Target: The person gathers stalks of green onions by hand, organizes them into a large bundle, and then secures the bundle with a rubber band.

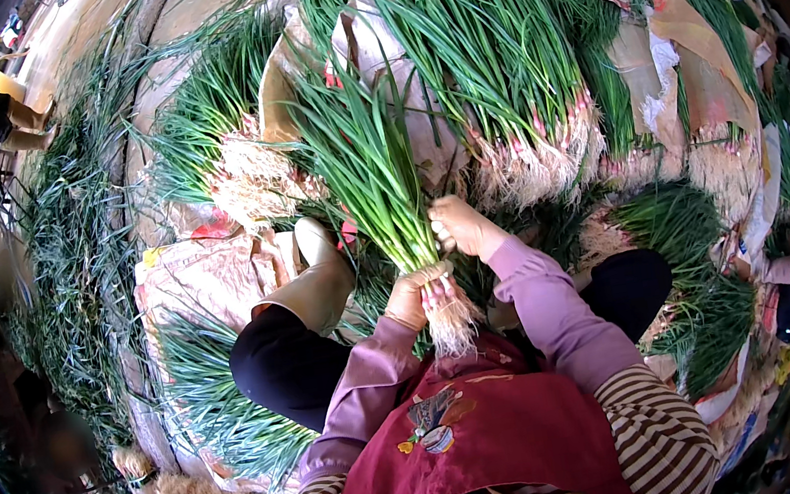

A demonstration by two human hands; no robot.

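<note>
green onions (pixel 371 185) fill the left hand (pixel 409 298) near pinkish sacking (pixel 213 278), right hand (pixel 463 226) curled beside their stems (pixel 409 246), grip unclear.

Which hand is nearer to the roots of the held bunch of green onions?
Left. The left hand is wrapped around the stems, close to the roots. The right hand is farther from them, beside the stems, more toward the leaves.

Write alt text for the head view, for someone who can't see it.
The left hand grips a bunch of green onion-like plants above its pale roots, the right hand curled beside the stems. A maroon apron shows below; more bunches lie around.
</note>
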